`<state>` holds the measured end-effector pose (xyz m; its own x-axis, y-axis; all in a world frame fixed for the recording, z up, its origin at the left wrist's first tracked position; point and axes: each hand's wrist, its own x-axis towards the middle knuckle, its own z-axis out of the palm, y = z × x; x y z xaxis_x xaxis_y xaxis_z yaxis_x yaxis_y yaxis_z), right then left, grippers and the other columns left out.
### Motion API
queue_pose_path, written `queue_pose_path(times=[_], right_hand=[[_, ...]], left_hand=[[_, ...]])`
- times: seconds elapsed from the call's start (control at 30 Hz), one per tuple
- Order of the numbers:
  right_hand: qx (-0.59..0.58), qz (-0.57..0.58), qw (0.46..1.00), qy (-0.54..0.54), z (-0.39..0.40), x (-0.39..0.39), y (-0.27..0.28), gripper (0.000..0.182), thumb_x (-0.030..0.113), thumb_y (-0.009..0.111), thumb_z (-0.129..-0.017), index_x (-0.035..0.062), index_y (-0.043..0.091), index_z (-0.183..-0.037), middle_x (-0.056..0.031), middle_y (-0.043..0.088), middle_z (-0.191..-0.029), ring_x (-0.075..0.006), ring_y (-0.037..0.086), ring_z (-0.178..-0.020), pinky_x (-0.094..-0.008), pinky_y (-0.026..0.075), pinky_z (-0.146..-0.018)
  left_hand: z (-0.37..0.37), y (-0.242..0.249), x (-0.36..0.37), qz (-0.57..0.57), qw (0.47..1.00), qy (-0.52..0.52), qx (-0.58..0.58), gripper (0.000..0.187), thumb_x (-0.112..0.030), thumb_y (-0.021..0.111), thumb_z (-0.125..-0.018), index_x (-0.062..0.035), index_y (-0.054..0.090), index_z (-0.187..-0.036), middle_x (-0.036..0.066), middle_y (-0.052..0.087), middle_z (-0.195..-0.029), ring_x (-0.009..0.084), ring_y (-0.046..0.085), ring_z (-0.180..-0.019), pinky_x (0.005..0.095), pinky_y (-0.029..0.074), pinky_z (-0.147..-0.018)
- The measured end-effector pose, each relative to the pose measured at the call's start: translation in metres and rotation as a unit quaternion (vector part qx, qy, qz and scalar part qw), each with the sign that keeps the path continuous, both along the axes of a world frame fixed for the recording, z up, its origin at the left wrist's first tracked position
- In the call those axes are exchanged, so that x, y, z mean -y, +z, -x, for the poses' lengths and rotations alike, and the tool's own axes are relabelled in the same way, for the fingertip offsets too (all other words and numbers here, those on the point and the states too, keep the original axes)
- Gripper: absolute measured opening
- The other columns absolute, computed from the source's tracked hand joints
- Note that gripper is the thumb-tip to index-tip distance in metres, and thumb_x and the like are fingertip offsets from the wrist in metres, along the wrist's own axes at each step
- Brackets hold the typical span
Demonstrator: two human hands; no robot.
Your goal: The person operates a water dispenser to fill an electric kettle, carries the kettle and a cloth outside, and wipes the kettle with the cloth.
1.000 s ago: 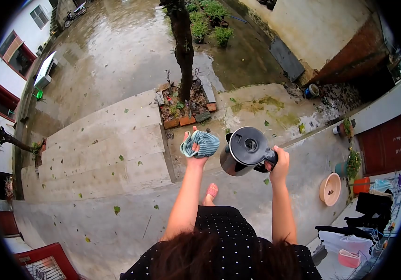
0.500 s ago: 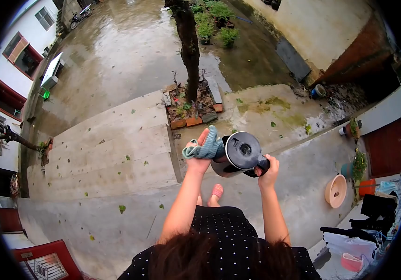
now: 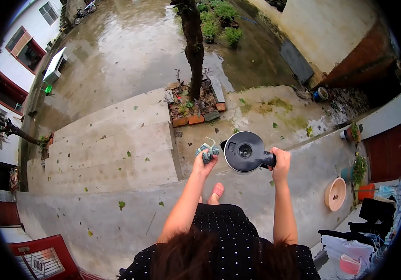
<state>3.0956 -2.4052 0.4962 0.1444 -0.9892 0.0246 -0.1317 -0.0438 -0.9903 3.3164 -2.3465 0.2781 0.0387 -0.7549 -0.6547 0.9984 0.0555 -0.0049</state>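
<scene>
A kettle [image 3: 242, 150] with a dark lid and black handle hangs upright in front of the body, its lid facing the camera. My right hand [image 3: 280, 164] is wrapped round the handle on the kettle's right side. To the left of the spout, my left hand [image 3: 205, 163] grips a crumpled blue-green striped cloth [image 3: 208, 152], with a loose end sticking up. A small gap separates the cloth from the kettle. The kettle's underside is hidden.
Concrete steps [image 3: 111, 149] descend ahead toward a wet yard. A tree [image 3: 194, 51] stands in a brick-edged bed [image 3: 188, 120]. At the right are a pink basin [image 3: 335, 193], an orange bucket [image 3: 366, 191], potted plants and hanging laundry [image 3: 350, 245].
My left hand and the cloth have come away from the kettle's side, and the cloth is now bunched in the fingers. The kettle has shifted right and turned more upright with my right hand.
</scene>
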Motion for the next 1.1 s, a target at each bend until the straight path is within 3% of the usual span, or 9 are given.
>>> queue_pose_path(times=[0.13, 0.17, 0.33, 0.43, 0.63, 0.73, 0.83, 0.93, 1.1], right_hand=[[-0.149, 0.14, 0.978, 0.048, -0.005, 0.007, 0.017, 0.032, 0.01, 0.049, -0.084, -0.0067, 0.048, -0.057, -0.0107, 0.036, -0.043, -0.0131, 0.036, -0.037, -0.0323, 0.026, -0.039], [-0.165, 0.145, 0.974, 0.061, -0.007, 0.008, 0.022, 0.028, 0.009, 0.051, -0.083, -0.0066, 0.048, -0.06, -0.015, 0.034, -0.046, -0.0179, 0.035, -0.038, -0.0357, 0.027, -0.042], [-0.211, 0.173, 0.959, 0.076, -0.013, 0.017, 0.032, 0.031, 0.01, 0.052, -0.083, -0.005, 0.047, -0.057, -0.0175, 0.039, -0.047, -0.0269, 0.035, -0.038, -0.0368, 0.027, -0.041], [-0.254, 0.196, 0.943, 0.093, -0.017, 0.019, 0.041, 0.033, 0.012, 0.052, -0.083, -0.0035, 0.047, -0.054, -0.0177, 0.041, -0.047, -0.0286, 0.037, -0.038, -0.0374, 0.028, -0.041], [-0.299, 0.217, 0.923, 0.109, -0.035, 0.018, 0.054, 0.036, 0.016, 0.052, -0.083, -0.001, 0.049, -0.052, -0.0169, 0.043, -0.046, -0.0296, 0.04, -0.038, -0.0382, 0.031, -0.041], [-0.32, 0.233, 0.912, 0.11, -0.039, 0.021, 0.056, 0.036, 0.017, 0.053, -0.083, -0.0002, 0.05, -0.052, -0.0167, 0.044, -0.046, -0.0308, 0.041, -0.039, -0.0386, 0.032, -0.041], [-0.342, 0.255, 0.897, 0.117, -0.046, 0.022, 0.058, 0.036, 0.017, 0.053, -0.083, 0.0006, 0.051, -0.051, -0.0165, 0.045, -0.046, -0.0322, 0.043, -0.039, -0.0394, 0.033, -0.042], [-0.363, 0.267, 0.884, 0.126, -0.054, 0.022, 0.064, 0.037, 0.018, 0.053, -0.083, 0.0014, 0.052, -0.05, -0.0163, 0.047, -0.047, -0.0333, 0.045, -0.041, -0.0401, 0.035, -0.043], [-0.397, 0.293, 0.86, 0.132, -0.06, 0.027, 0.064, 0.037, 0.019, 0.053, -0.082, 0.0025, 0.053, -0.049, -0.0162, 0.048, -0.047, -0.0338, 0.048, -0.042, -0.0404, 0.037, -0.043]], left_hand=[[-0.005, 0.042, 0.007, -0.049, 0.998, 0.018, 0.02, 0.025, -0.006, 0.06, -0.083, -0.0062, 0.05, -0.106, 0.013, 0.055, -0.094, 0.0272, 0.056, -0.083, 0.036, 0.051, -0.062], [-0.006, 0.032, 0.006, -0.031, 0.999, 0.032, 0.017, 0.025, -0.006, 0.059, -0.084, -0.0084, 0.051, -0.107, 0.012, 0.056, -0.096, 0.0265, 0.056, -0.083, 0.0345, 0.05, -0.06], [-0.019, -0.008, 0.014, 0.093, 0.996, 0.001, 0.006, 0.037, -0.007, 0.055, -0.087, -0.0209, 0.05, -0.121, 0.009, 0.058, -0.106, 0.0222, 0.059, -0.087, 0.0243, 0.044, -0.046], [-0.015, 0.052, 0.016, 0.087, 0.995, -0.041, 0.029, 0.048, -0.005, 0.054, -0.085, -0.0226, 0.045, -0.129, 0.011, 0.057, -0.105, 0.0154, 0.056, -0.075, 0.0215, 0.042, -0.045], [-0.012, 0.039, 0.013, 0.13, 0.99, -0.048, 0.037, 0.056, -0.012, 0.055, -0.088, -0.0284, 0.035, -0.139, 0.007, 0.058, -0.095, 0.0099, 0.053, -0.059, 0.0206, 0.038, -0.042], [-0.011, 0.042, 0.014, 0.07, 0.985, -0.091, 0.131, 0.043, -0.024, 0.059, -0.088, -0.0193, 0.047, -0.129, 0.004, 0.057, -0.08, 0.0096, 0.048, -0.049, 0.0215, 0.035, -0.039], [-0.01, 0.052, 0.011, 0.0, 0.966, -0.111, 0.235, 0.031, -0.036, 0.062, -0.086, -0.0092, 0.059, -0.101, 0.002, 0.052, -0.065, 0.0092, 0.044, -0.043, 0.0238, 0.033, -0.038], [-0.01, 0.052, 0.012, -0.021, 0.964, -0.082, 0.253, 0.036, -0.044, 0.063, -0.083, -0.0091, 0.054, -0.077, 0.001, 0.05, -0.059, 0.0109, 0.043, -0.041, 0.0258, 0.033, -0.037], [-0.008, 0.05, 0.017, 0.007, 0.968, -0.065, 0.242, 0.029, -0.038, 0.064, -0.083, -0.0123, 0.052, -0.076, 0.0, 0.051, -0.062, 0.0151, 0.05, -0.049, 0.0278, 0.039, -0.044]])
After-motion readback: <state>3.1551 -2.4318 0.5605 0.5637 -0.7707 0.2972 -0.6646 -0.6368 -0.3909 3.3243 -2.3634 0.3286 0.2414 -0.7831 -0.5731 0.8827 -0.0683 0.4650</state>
